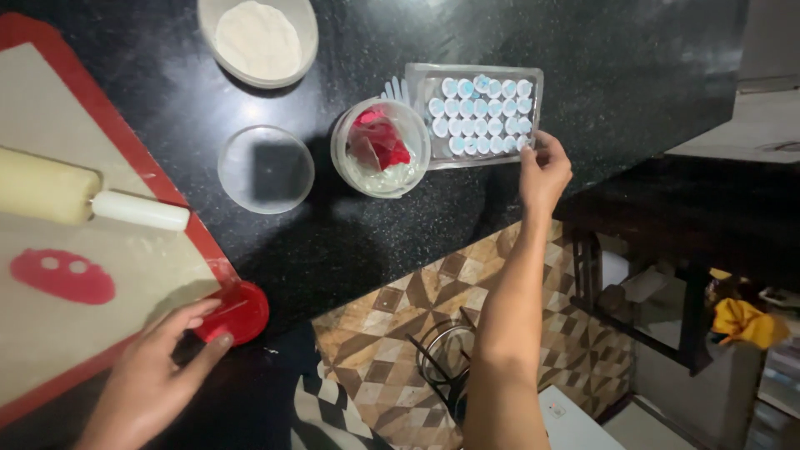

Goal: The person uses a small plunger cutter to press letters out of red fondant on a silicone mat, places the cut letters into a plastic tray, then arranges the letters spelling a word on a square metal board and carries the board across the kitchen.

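Nearest the camera, the left hand (pixel 146 379) rested on the edge of the red-bordered baking mat (pixel 125 275), fingers loosely spread and touching a small red lid (pixel 237 312), closed on nothing. Farther out, the right hand (pixel 543 171) pinched the near right corner of the clear plastic tray (pixel 477 117) of round white-and-blue pieces. Just left of that tray stood a round container (pixel 382 148) with red dough inside.
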